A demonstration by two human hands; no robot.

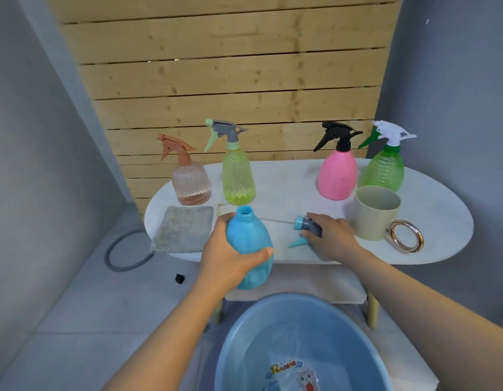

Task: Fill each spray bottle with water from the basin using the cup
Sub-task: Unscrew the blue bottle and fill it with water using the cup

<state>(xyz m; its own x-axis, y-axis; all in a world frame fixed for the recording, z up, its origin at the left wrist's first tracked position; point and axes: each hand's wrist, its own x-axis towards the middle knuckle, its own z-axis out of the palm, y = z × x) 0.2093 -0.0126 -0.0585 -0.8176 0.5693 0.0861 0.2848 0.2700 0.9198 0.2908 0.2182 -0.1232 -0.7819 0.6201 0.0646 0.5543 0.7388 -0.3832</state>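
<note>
My left hand (pixel 227 253) grips an uncapped blue spray bottle (pixel 248 244), held upright in front of the table's near edge. My right hand (pixel 330 237) holds its blue and grey spray head (pixel 305 225), which lies on the white oval table (pixel 442 221). A beige cup (pixel 376 213) with a gold ring handle stands at the right. Four capped bottles stand at the back: peach (pixel 189 182), yellow-green (pixel 238 179), pink (pixel 337 176) and green (pixel 384 172). The blue basin (pixel 239 342) holding water sits below on the floor.
A grey cloth (pixel 182 228) lies on the table's left end. A hose ring (pixel 123 253) and a small black cap (pixel 179 278) lie on the tiled floor at the left. A wooden slat wall stands behind the table, which has a lower shelf.
</note>
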